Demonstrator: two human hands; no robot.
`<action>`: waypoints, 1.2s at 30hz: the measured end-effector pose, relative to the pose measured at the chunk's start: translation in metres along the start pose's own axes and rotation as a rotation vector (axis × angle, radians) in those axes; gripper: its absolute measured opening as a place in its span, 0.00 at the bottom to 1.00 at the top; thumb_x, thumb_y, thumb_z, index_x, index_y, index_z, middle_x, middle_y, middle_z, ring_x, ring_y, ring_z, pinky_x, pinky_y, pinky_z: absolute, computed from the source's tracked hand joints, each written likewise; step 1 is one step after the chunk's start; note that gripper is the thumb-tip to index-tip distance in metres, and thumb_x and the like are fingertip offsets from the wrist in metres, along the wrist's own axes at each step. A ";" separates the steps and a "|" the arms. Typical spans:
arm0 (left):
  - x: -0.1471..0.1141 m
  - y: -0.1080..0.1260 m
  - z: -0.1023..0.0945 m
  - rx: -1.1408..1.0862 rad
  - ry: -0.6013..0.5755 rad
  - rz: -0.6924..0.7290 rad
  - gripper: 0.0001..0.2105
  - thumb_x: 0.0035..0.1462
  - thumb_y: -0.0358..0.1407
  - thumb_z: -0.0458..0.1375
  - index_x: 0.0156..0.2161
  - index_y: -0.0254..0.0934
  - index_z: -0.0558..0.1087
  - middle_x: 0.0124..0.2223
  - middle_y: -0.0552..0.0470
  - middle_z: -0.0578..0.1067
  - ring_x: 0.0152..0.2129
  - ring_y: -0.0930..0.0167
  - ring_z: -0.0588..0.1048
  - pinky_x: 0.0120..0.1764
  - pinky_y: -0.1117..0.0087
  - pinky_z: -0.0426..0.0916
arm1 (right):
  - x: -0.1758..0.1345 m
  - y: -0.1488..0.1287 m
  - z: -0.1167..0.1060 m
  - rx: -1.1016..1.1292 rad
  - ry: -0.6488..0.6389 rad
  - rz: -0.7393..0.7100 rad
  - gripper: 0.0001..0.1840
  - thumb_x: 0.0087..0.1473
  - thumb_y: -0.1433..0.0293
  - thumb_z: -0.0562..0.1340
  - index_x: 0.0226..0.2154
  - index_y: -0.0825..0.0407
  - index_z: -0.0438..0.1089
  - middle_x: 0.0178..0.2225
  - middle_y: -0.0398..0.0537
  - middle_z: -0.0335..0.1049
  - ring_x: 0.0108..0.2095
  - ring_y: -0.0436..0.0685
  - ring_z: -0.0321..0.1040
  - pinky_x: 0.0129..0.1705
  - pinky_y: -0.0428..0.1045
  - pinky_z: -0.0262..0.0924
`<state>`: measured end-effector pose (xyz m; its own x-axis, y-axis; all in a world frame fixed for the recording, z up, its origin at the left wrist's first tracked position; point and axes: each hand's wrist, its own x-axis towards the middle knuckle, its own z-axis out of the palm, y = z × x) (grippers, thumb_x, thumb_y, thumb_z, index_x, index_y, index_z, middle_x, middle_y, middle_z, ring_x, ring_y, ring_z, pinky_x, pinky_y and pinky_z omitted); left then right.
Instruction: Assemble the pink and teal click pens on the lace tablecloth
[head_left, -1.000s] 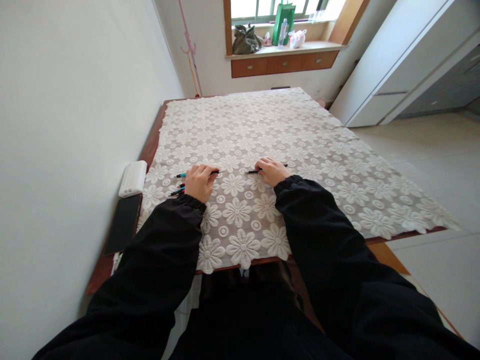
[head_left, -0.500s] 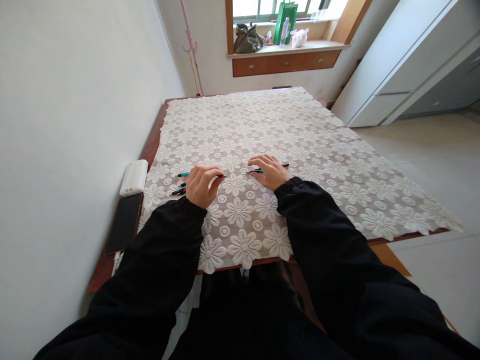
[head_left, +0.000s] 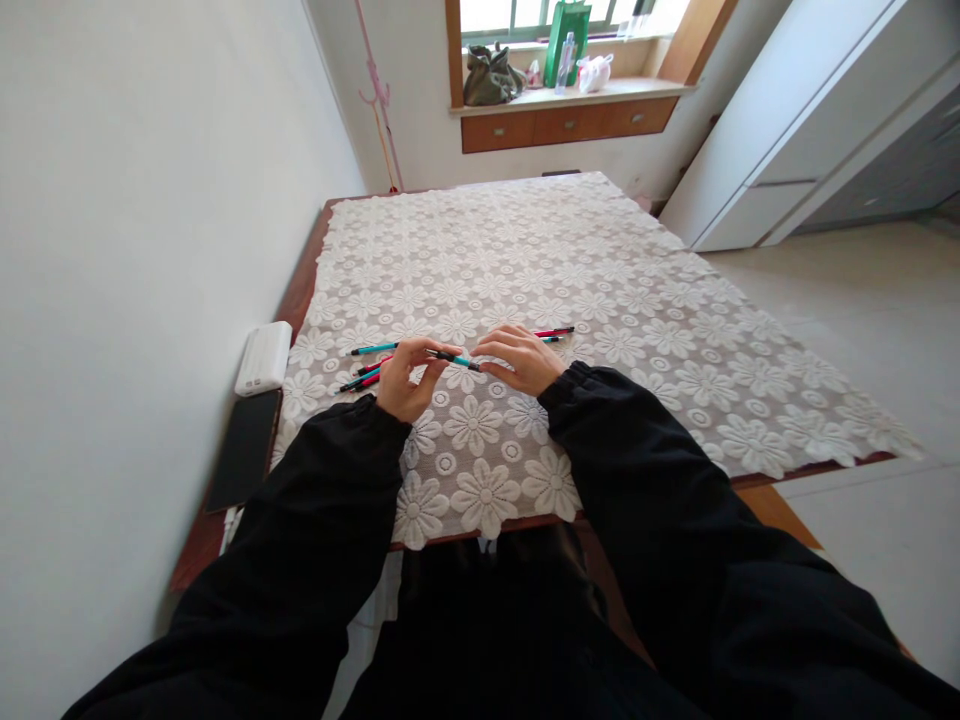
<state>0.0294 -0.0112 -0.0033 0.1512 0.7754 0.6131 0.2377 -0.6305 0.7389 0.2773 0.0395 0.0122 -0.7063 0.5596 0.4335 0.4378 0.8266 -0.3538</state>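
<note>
Held pen: A teal pen with a black section [head_left: 461, 360] is held between the two hands, aslant, its left part at the left fingertips and its right end just beside the right thumb.
Left hand: The pen is pinched between the thumb and fingers of the left hand [head_left: 405, 380]; a rounded gap is left below the fingers, between them and the thumb.
Right hand: The fingers of the right hand [head_left: 523, 360] are loosely bent and parted from the thumb; whether the pen's end is touched by them cannot be told.
Pens at the left: A second teal pen [head_left: 373, 349] is laid just beside the left hand, on its outer side; nearer the body, a small group of red and teal pens [head_left: 360, 380] is seen close together, partly hidden by that hand.
Pens at the right: A red pen [head_left: 555, 331] is seen beyond the right hand, with the dark end of another pen [head_left: 553, 339] just beside it; the rest of both is covered by the hand.
Support: The desk [head_left: 308, 270] is covered for the most part by a pale lace cloth [head_left: 469, 240], patterned with flowers.
Left edge: A white block [head_left: 264, 358] and a dark flat slab [head_left: 246, 450] are placed beside the wall, well apart from the held pen.
</note>
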 end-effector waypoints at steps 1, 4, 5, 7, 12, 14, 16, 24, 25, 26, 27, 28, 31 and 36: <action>0.001 0.001 0.000 -0.013 -0.008 0.008 0.11 0.71 0.43 0.59 0.51 0.42 0.65 0.46 0.45 0.84 0.44 0.65 0.84 0.46 0.61 0.80 | 0.000 0.000 0.001 -0.005 -0.002 -0.021 0.16 0.72 0.60 0.56 0.48 0.48 0.77 0.46 0.53 0.80 0.50 0.61 0.71 0.56 0.57 0.64; 0.004 0.002 -0.004 0.004 -0.031 0.053 0.11 0.73 0.42 0.55 0.54 0.41 0.67 0.43 0.47 0.83 0.39 0.68 0.83 0.47 0.62 0.78 | 0.000 0.001 0.005 -0.014 0.020 -0.081 0.17 0.73 0.62 0.54 0.43 0.49 0.78 0.40 0.52 0.79 0.43 0.59 0.71 0.50 0.55 0.64; 0.005 0.001 -0.005 0.044 -0.036 0.066 0.12 0.74 0.43 0.53 0.56 0.40 0.68 0.41 0.48 0.82 0.37 0.69 0.82 0.46 0.63 0.77 | 0.000 0.001 0.006 -0.009 0.037 -0.094 0.16 0.73 0.62 0.55 0.43 0.50 0.77 0.39 0.51 0.79 0.42 0.58 0.71 0.48 0.54 0.64; 0.007 -0.001 -0.008 0.159 -0.057 0.087 0.15 0.75 0.42 0.51 0.58 0.38 0.71 0.39 0.49 0.80 0.36 0.70 0.80 0.44 0.66 0.76 | -0.001 0.001 0.008 0.013 0.080 -0.093 0.14 0.72 0.61 0.57 0.45 0.50 0.76 0.38 0.50 0.78 0.40 0.57 0.71 0.47 0.53 0.64; 0.007 -0.003 -0.011 0.365 -0.269 0.100 0.15 0.73 0.44 0.55 0.59 0.39 0.71 0.43 0.48 0.83 0.36 0.69 0.82 0.42 0.70 0.74 | -0.004 -0.001 0.007 0.094 0.149 -0.035 0.16 0.71 0.57 0.59 0.51 0.51 0.71 0.35 0.46 0.76 0.36 0.54 0.71 0.44 0.51 0.63; 0.007 -0.003 -0.011 0.398 -0.319 0.053 0.15 0.72 0.45 0.57 0.57 0.40 0.70 0.42 0.49 0.84 0.35 0.69 0.83 0.40 0.70 0.74 | -0.004 -0.002 0.007 0.111 0.121 -0.028 0.17 0.71 0.56 0.59 0.50 0.51 0.71 0.34 0.45 0.76 0.33 0.53 0.70 0.42 0.49 0.62; 0.006 -0.002 -0.011 0.419 -0.339 0.017 0.14 0.70 0.46 0.59 0.53 0.40 0.70 0.41 0.50 0.84 0.35 0.68 0.83 0.39 0.71 0.73 | -0.004 -0.003 0.007 0.100 0.080 -0.034 0.16 0.72 0.57 0.57 0.46 0.51 0.72 0.32 0.45 0.74 0.32 0.53 0.68 0.39 0.48 0.60; 0.009 0.004 -0.008 0.391 -0.536 -0.119 0.11 0.72 0.42 0.55 0.52 0.41 0.72 0.41 0.51 0.84 0.36 0.68 0.83 0.39 0.70 0.71 | -0.004 -0.007 0.005 0.101 -0.031 -0.011 0.11 0.67 0.62 0.59 0.38 0.51 0.72 0.30 0.45 0.72 0.30 0.52 0.65 0.37 0.47 0.55; 0.010 0.004 -0.008 0.390 -0.566 -0.127 0.11 0.72 0.43 0.55 0.52 0.41 0.72 0.41 0.51 0.84 0.36 0.67 0.83 0.40 0.69 0.71 | -0.004 -0.007 0.005 0.115 -0.062 0.001 0.12 0.67 0.61 0.59 0.39 0.51 0.72 0.31 0.46 0.73 0.31 0.52 0.65 0.37 0.47 0.55; 0.010 0.004 -0.007 0.398 -0.585 -0.132 0.11 0.71 0.43 0.55 0.51 0.41 0.73 0.42 0.51 0.84 0.37 0.67 0.83 0.40 0.69 0.71 | -0.004 -0.007 0.006 0.118 -0.098 0.014 0.14 0.68 0.59 0.59 0.40 0.52 0.73 0.32 0.46 0.73 0.31 0.52 0.65 0.36 0.47 0.54; 0.010 0.004 -0.007 0.413 -0.596 -0.136 0.11 0.71 0.43 0.55 0.51 0.40 0.73 0.43 0.50 0.84 0.37 0.66 0.83 0.40 0.68 0.71 | -0.003 -0.007 0.007 0.107 -0.133 0.028 0.15 0.69 0.59 0.58 0.39 0.52 0.73 0.31 0.47 0.73 0.31 0.52 0.65 0.36 0.47 0.53; 0.011 0.004 -0.007 0.434 -0.603 -0.136 0.12 0.71 0.43 0.56 0.51 0.40 0.74 0.43 0.50 0.84 0.37 0.66 0.83 0.40 0.68 0.71 | -0.003 -0.007 0.008 0.087 -0.164 0.041 0.16 0.70 0.59 0.57 0.38 0.52 0.73 0.31 0.47 0.73 0.30 0.53 0.64 0.36 0.47 0.52; 0.013 0.002 -0.009 0.535 -0.612 -0.102 0.13 0.70 0.45 0.57 0.50 0.40 0.75 0.45 0.49 0.84 0.40 0.64 0.82 0.42 0.66 0.72 | -0.002 -0.007 0.009 0.024 -0.215 0.092 0.17 0.71 0.60 0.55 0.37 0.52 0.73 0.30 0.49 0.74 0.32 0.54 0.66 0.36 0.48 0.50; 0.015 -0.001 -0.013 0.693 -0.576 -0.029 0.14 0.72 0.45 0.55 0.49 0.40 0.78 0.46 0.46 0.83 0.45 0.60 0.81 0.45 0.63 0.72 | 0.001 -0.012 0.005 -0.034 -0.235 0.184 0.17 0.71 0.61 0.54 0.36 0.52 0.72 0.32 0.50 0.76 0.32 0.55 0.67 0.36 0.49 0.47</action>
<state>0.0189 0.0003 0.0089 0.5494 0.8051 0.2236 0.7457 -0.5931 0.3037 0.2691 0.0302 0.0129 -0.7211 0.6743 0.1592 0.5859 0.7161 -0.3793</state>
